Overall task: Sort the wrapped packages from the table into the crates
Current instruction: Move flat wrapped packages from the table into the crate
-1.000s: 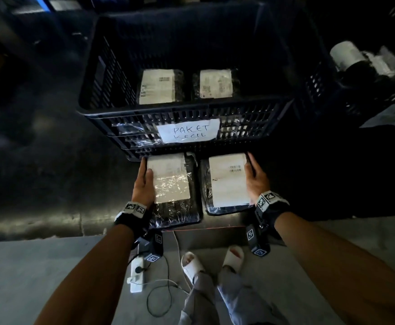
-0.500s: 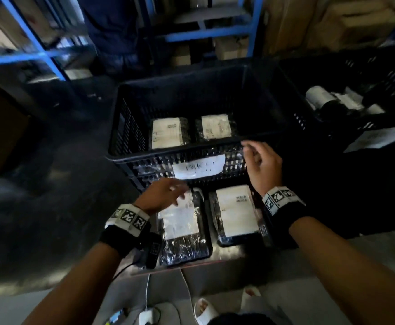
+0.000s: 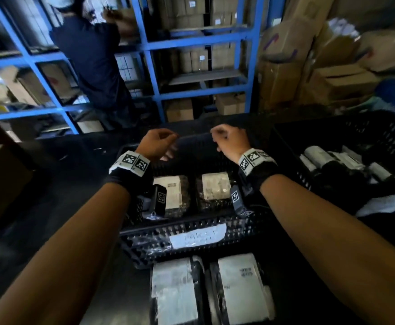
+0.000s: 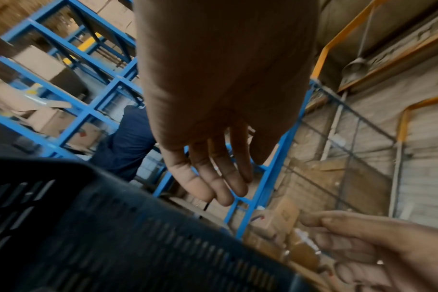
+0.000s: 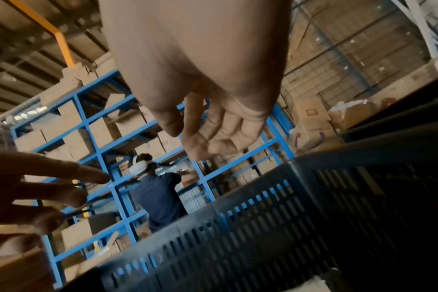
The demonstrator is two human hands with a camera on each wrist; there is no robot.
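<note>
Two black wrapped packages with white labels lie side by side on the table, the left package [image 3: 175, 292] and the right package [image 3: 241, 285], just in front of a black slotted crate [image 3: 145, 238] with a white paper label. Inside it lie two more labelled packages [image 3: 173, 193] [image 3: 215, 188]. My left hand [image 3: 159, 144] and right hand [image 3: 227, 140] hover above the crate's far rim with loosely curled fingers, holding nothing. In the left wrist view the left hand [image 4: 220, 177] hangs relaxed and empty over the crate wall [image 4: 113, 237]. The right wrist view shows the right hand [image 5: 213, 134] empty too.
A second black crate [image 3: 332, 127] at the right holds several rolled white and black packages [image 3: 321, 158]. Behind the table stand blue shelves [image 3: 201, 43] with cardboard boxes, and another person [image 3: 93, 62] works at them. Large cartons [image 3: 285, 66] are stacked at the back right.
Both hands have let go of the two packages on the table and risen above the crate. The head view has tilted up toward the shelves.
</note>
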